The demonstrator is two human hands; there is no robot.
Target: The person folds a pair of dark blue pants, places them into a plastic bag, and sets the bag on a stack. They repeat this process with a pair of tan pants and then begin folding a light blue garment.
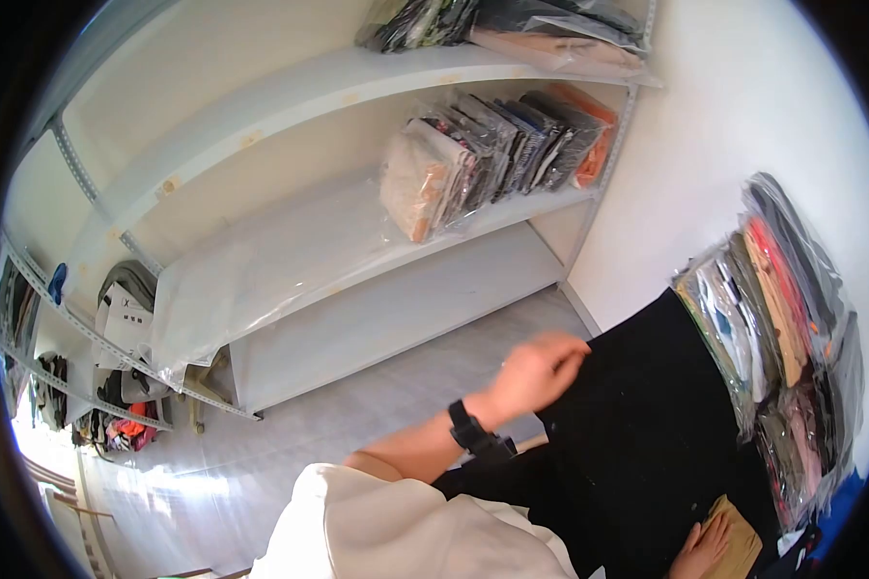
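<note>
My left hand point(541, 372), blurred by motion and with a black watch on its wrist, has its fingers curled together at the left edge of a large black cloth point(637, 415). Whether it grips that edge I cannot tell. At the bottom right, my right hand point(703, 550) lies with fingers extended on a tan flat piece point(739, 540), which rests over the lower part of the black cloth. Just beyond the cloth's right side stands a row of bagged folded garments point(758, 318) in clear plastic, in several colours.
A white metal shelf unit point(348, 256) runs along the wall, with bagged clothes point(492, 154) on its middle board and more bags point(550, 34) above. Another rack point(97, 338) at the left holds bags and hanging clothes. Grey floor point(212, 482) shows between.
</note>
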